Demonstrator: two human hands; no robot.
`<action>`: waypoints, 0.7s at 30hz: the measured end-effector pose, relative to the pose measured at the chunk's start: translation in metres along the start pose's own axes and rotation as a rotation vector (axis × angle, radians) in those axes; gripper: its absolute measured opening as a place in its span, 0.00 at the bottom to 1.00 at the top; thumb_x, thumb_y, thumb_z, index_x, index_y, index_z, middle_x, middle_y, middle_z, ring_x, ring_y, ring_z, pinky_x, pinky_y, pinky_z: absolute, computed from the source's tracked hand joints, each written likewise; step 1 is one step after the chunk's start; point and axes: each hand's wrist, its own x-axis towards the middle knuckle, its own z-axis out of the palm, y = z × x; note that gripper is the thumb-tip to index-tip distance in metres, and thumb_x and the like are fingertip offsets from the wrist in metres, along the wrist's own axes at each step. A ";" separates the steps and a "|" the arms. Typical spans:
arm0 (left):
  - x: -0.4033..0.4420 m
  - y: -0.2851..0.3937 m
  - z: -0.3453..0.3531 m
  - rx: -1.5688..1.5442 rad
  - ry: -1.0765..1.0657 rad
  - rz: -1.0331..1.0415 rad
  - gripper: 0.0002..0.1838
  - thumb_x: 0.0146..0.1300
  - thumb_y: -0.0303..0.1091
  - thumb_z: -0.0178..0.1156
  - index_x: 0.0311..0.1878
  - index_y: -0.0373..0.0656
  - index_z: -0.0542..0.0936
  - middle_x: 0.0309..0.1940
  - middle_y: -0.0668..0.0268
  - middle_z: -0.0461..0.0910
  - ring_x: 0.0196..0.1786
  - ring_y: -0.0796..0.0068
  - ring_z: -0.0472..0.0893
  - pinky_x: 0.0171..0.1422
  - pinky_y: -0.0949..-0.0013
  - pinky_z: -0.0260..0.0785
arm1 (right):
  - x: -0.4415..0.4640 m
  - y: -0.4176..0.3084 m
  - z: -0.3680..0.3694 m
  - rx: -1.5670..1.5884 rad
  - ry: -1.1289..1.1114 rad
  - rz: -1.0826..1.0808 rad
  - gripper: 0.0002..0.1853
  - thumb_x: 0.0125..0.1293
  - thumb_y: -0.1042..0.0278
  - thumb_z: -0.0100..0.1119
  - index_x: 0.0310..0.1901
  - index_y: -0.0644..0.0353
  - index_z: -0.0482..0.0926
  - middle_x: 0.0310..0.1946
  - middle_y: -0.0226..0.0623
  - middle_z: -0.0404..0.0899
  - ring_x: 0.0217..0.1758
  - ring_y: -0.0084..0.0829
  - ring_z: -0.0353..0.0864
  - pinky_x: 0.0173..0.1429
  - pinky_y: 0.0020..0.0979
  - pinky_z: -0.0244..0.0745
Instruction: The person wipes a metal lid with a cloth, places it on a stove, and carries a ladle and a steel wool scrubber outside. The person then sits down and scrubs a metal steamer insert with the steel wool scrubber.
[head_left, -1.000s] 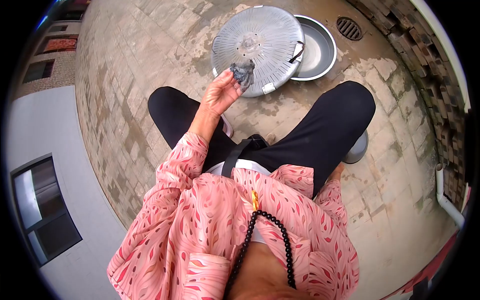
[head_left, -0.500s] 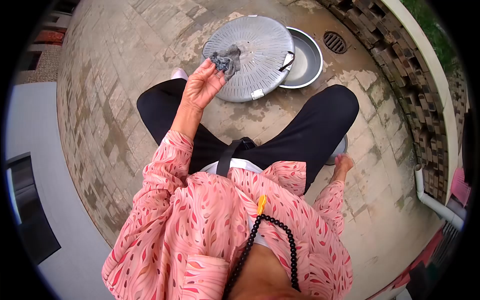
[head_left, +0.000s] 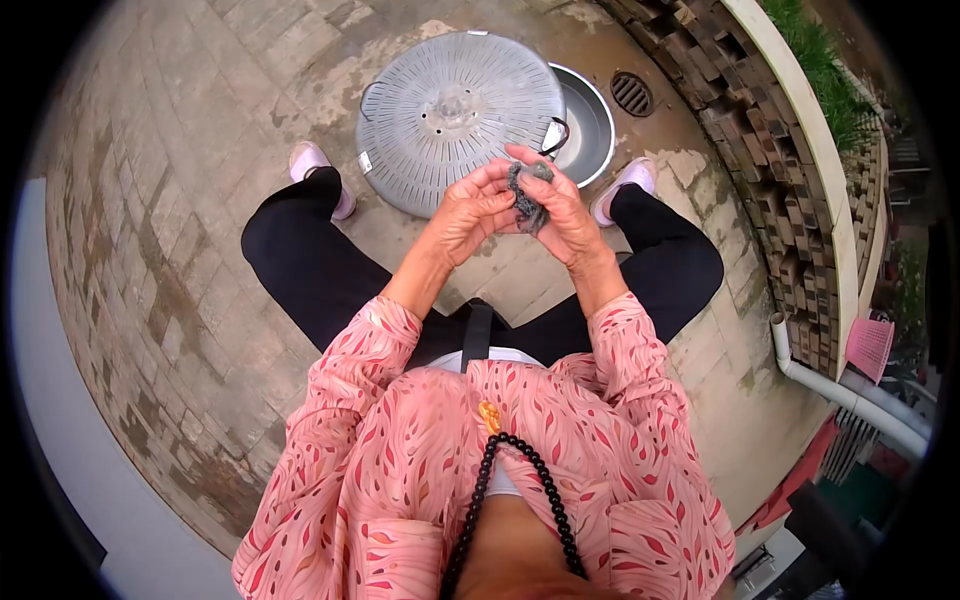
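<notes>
A crumpled dark grey cloth (head_left: 530, 205), rough in texture, is held between my two hands in front of my knees. My left hand (head_left: 470, 212) pinches its left side with thumb and fingers. On the other side my right hand (head_left: 570, 215) has its fingers closed round the cloth, hiding part of it. Just beyond my hands a large round grey plastic basket (head_left: 430, 110) with slotted holes lies bottom up. Its edge has a black loop and white tags. Partly behind it, to the right, sits a grey metal basin (head_left: 597, 125) with a pale inside.
My knees and pink shoes (head_left: 635, 178) flank the basket on wet paving (head_left: 200, 200). A drain grate (head_left: 632, 94) lies beyond the basin. Stacked bricks (head_left: 770, 180) line a low wall on the right, with a white pipe (head_left: 840, 395) nearer me.
My right hand has come up from low on the right and taken hold of the cloth. My left hand has brought the cloth nearer and to the right, away from above the basket.
</notes>
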 end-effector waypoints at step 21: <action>0.065 -0.067 -0.322 -0.406 1.139 -0.068 0.29 0.58 0.42 0.63 0.62 0.48 0.67 0.58 0.59 0.69 0.60 0.56 0.70 0.64 0.46 0.58 | 0.088 0.119 -0.118 0.089 0.709 0.229 0.19 0.56 0.82 0.49 0.51 0.61 0.70 0.45 0.40 0.75 0.41 0.35 0.81 0.30 0.34 0.83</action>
